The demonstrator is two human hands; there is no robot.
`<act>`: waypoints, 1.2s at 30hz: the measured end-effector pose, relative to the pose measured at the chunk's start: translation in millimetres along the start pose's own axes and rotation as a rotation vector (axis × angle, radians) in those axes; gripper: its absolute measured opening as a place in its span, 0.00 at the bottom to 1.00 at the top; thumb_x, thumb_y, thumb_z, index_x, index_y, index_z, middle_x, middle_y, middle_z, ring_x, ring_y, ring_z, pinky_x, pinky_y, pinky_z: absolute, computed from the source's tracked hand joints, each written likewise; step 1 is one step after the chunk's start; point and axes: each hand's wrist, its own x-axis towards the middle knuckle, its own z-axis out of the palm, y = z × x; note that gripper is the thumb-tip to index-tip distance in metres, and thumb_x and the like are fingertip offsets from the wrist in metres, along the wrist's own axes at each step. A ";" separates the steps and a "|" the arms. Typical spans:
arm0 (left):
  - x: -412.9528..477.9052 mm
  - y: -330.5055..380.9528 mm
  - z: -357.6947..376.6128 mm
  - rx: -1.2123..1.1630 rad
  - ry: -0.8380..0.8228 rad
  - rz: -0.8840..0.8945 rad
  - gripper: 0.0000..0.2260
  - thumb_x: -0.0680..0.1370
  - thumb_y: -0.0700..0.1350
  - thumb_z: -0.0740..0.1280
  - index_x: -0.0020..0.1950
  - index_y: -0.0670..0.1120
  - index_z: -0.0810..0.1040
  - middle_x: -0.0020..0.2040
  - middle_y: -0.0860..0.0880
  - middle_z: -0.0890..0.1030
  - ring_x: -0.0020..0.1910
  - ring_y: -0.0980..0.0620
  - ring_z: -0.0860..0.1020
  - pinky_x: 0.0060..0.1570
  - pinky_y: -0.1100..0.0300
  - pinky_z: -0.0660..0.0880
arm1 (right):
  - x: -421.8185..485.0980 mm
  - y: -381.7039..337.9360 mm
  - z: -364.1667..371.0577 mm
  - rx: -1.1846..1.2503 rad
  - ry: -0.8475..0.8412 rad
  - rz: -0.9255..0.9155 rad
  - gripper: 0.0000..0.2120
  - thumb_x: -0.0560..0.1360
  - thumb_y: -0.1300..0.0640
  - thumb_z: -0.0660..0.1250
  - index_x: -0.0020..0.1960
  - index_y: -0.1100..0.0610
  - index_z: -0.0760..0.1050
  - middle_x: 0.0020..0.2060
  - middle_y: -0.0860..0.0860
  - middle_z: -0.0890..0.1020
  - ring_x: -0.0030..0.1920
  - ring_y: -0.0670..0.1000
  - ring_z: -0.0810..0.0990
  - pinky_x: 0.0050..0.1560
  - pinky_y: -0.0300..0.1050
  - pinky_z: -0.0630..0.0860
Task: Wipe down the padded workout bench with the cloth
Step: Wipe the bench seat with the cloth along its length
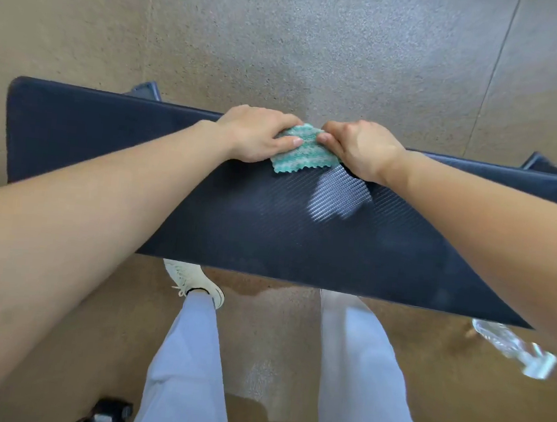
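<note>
A long dark blue padded bench point(268, 230) with a woven texture runs across the view below me. A small teal-and-white cloth point(304, 154) lies on the pad near its far edge. My left hand point(257, 134) grips the cloth's left side, fingers curled over it and the far edge of the pad. My right hand point(358, 148) pinches the cloth's right side, knuckles up. Both hands press the cloth against the pad. A pale shiny patch point(336, 196) shows on the pad just in front of the cloth.
Speckled tan floor lies beyond and under the bench. My legs in pale trousers and a white shoe point(195, 282) stand at the near edge. A clear plastic bottle point(512, 347) lies on the floor at right. A dark object point(104, 413) sits at bottom left. Bench feet point(145, 91) poke out behind.
</note>
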 end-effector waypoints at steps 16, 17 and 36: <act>87.1 185.8 9.5 0.052 -0.080 0.048 0.24 0.85 0.59 0.52 0.79 0.53 0.63 0.75 0.49 0.73 0.73 0.46 0.71 0.65 0.48 0.67 | -125.6 153.4 -7.5 -0.047 0.025 0.174 0.18 0.86 0.47 0.49 0.61 0.56 0.72 0.60 0.58 0.81 0.61 0.62 0.77 0.72 0.57 0.59; 92.1 192.8 11.7 0.051 -0.080 0.056 0.24 0.85 0.59 0.52 0.79 0.52 0.63 0.75 0.49 0.73 0.73 0.45 0.71 0.65 0.48 0.67 | -132.8 161.0 -7.1 -0.051 0.031 0.180 0.18 0.86 0.47 0.49 0.62 0.56 0.72 0.61 0.57 0.81 0.61 0.62 0.76 0.72 0.57 0.59; 207.6 436.0 42.5 0.024 -0.004 0.158 0.22 0.83 0.60 0.51 0.75 0.55 0.66 0.68 0.47 0.78 0.65 0.41 0.77 0.60 0.44 0.74 | -296.5 384.7 -8.1 -0.112 0.251 0.210 0.27 0.82 0.43 0.41 0.56 0.56 0.74 0.51 0.54 0.83 0.56 0.61 0.75 0.65 0.59 0.64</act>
